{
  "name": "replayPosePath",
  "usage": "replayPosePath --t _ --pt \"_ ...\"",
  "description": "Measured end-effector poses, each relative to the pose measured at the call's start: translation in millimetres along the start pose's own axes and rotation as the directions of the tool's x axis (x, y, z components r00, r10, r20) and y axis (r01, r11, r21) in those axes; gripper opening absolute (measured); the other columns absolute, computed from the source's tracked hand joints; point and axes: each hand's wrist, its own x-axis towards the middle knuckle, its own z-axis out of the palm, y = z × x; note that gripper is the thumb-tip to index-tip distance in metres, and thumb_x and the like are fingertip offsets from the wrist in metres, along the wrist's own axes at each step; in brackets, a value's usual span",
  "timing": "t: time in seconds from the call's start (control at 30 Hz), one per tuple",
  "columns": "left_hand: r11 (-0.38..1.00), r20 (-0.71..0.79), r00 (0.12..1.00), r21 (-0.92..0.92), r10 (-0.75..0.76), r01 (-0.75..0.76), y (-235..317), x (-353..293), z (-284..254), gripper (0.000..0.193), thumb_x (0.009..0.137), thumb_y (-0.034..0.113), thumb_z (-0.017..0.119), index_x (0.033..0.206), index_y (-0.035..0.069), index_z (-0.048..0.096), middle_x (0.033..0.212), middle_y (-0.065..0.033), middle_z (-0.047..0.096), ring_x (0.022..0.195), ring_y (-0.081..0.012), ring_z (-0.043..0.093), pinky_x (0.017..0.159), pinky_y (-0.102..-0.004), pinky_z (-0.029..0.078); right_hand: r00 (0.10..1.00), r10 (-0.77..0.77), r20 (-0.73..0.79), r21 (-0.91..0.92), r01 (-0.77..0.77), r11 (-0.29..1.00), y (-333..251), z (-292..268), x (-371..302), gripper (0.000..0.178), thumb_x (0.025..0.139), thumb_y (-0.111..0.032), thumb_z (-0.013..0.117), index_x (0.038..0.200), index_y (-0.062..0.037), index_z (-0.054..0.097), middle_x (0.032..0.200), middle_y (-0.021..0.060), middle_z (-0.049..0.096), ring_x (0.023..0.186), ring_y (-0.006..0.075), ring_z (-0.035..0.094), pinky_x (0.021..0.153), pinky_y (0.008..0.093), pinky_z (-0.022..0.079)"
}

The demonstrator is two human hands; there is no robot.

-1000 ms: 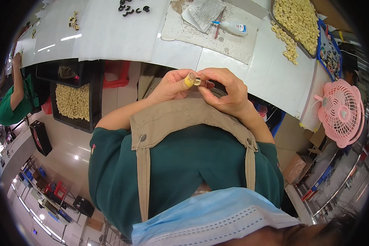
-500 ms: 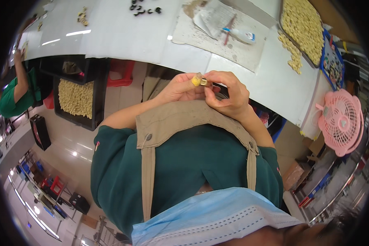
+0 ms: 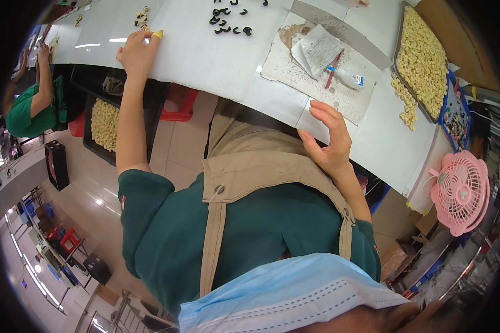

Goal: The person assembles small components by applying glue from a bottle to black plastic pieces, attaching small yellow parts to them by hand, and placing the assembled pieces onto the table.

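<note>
My left hand (image 3: pixel 137 55) is stretched out to the table at the far left, its fingertips pinched together around a small cream-and-dark piece (image 3: pixel 146 40), largely hidden by the fingers. A yellow finger cover sits on one of its digits. Just beyond lies a little group of similar cream-and-dark pieces (image 3: pixel 143 16). My right hand (image 3: pixel 333 139) hovers at the table's near edge with thumb and fingers apart, and nothing shows in it. Several small black curved pieces (image 3: pixel 222 22) lie scattered on the white table (image 3: pixel 200 61), right of my left hand.
A stained board (image 3: pixel 286 69) bears papers (image 3: pixel 319 50), a red stick-like tool (image 3: pixel 332 72) and a white glue bottle (image 3: pixel 350 79). At right are a tray of cream pieces (image 3: pixel 422 55), a blue tray (image 3: pixel 455 111) and a pink fan (image 3: pixel 460 191). A person in green (image 3: pixel 30 114) works at left.
My hands have parted from in front of my chest. The left has reached far left to the table with the small piece; the right has opened and moved slightly right.
</note>
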Motion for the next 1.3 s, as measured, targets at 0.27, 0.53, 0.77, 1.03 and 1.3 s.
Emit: replayPosePath --t 0.27,0.53,0.77,1.03,1.3 --pt "0.820 -0.317 0.771 0.042 0.553 -0.571 75.6 50.6 9.3 0.018 0.077 0.008 0.060 0.094 0.011 0.065 0.092 -0.0011 0.064 0.083 -0.0156 0.060 0.076 -0.0313 0.045 1.000 0.028 -0.015 -0.040 -0.028 0.999 -0.7 -1.4 -3.9 0.033 0.069 0.003 0.067 0.100 -0.0013 0.058 0.098 0.0146 0.062 0.088 0.0261 0.061 0.075 0.0301 0.049" --pt "0.786 -0.154 0.845 -0.313 0.511 -0.533 102.3 66.1 42.3 0.011 0.071 0.010 0.060 0.081 0.005 0.062 0.074 -0.0116 0.059 0.074 -0.0277 0.057 0.066 -0.0388 0.046 0.995 0.019 -0.100 -0.091 -0.029 0.995 4.7 -14.7 -4.0 0.024 0.070 0.007 0.063 0.093 -0.0011 0.060 0.088 0.0130 0.063 0.081 0.0257 0.062 0.071 0.0301 0.049" --pt "0.568 0.074 0.979 -0.822 0.188 -0.047 143.8 -3.3 -8.8 0.020 0.079 0.009 0.059 0.099 0.008 0.062 0.085 -0.0028 0.064 0.075 -0.0112 0.060 0.070 -0.0307 0.047 0.974 0.063 -0.219 -0.345 -0.138 0.928 55.4 -45.0 34.6 0.017 0.080 -0.008 0.061 0.096 -0.0053 0.062 0.095 0.0096 0.062 0.091 0.0254 0.058 0.078 0.0316 0.046" --pt "-0.141 0.562 0.605 -0.657 0.564 0.741 197.1 -144.5 -45.9 0.025 0.084 0.003 0.058 0.108 -0.003 0.056 0.093 -0.0112 0.063 0.082 -0.0133 0.061 0.074 -0.0241 0.049 0.931 0.344 -0.121 -0.332 -0.364 0.870 72.6 -44.7 33.7 0.029 0.077 -0.019 0.067 0.101 -0.0051 0.061 0.101 0.0117 0.059 0.086 0.0242 0.057 0.071 0.0322 0.046" --pt "-0.186 0.659 0.537 -0.528 0.527 0.829 210.8 -172.3 -47.3 0.029 0.082 0.003 0.061 0.109 -0.003 0.054 0.091 -0.0108 0.064 0.079 -0.0141 0.062 0.071 -0.0241 0.050 0.881 0.419 -0.219 -0.016 -0.432 0.902 22.6 -40.4 5.4 0.026 0.080 -0.017 0.066 0.097 -0.0016 0.054 0.071 0.0086 0.059 0.060 0.0114 0.055 0.055 0.0233 0.044"
